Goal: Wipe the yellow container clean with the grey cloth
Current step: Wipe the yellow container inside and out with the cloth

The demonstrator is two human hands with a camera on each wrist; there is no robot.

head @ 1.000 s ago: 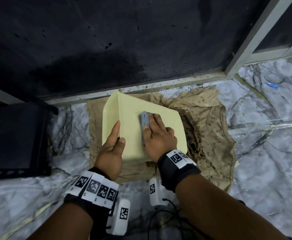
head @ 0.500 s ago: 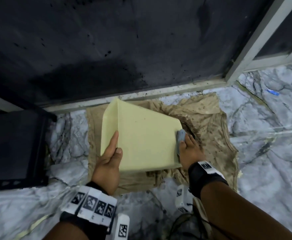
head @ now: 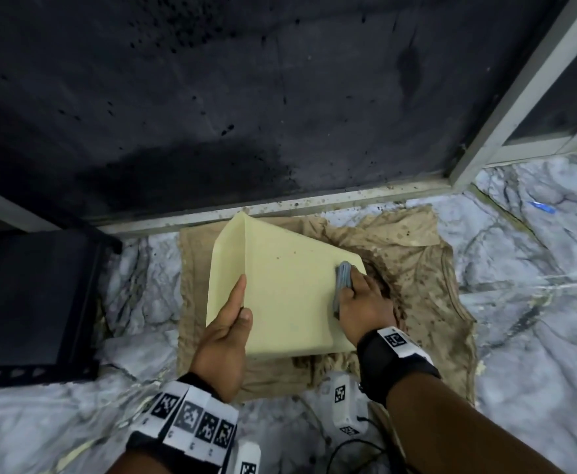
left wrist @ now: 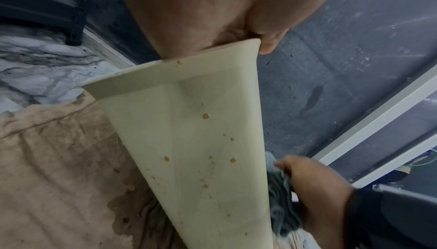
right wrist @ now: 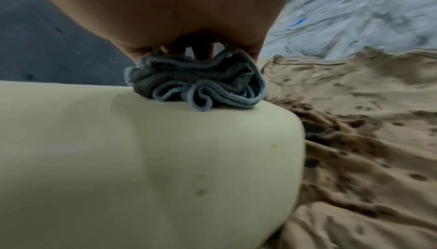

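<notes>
The pale yellow container lies tipped on its side on a stained tan cloth, its broad wall facing up. My left hand grips its near left rim, thumb on the top wall. The left wrist view shows the container with several small orange-brown specks. My right hand holds the bunched grey cloth and presses it on the container's right edge near the far corner. In the right wrist view the grey cloth is crumpled under my fingers on the rounded edge of the container.
The stained tan cloth is spread on a marble floor. A dark wall panel with a pale frame stands just behind. A black rack sits at the left. A small blue scrap lies far right.
My right hand slid the grey cloth from the middle of the container's top wall to its right edge, then a little farther up towards the far right corner. The left hand kept its grip.
</notes>
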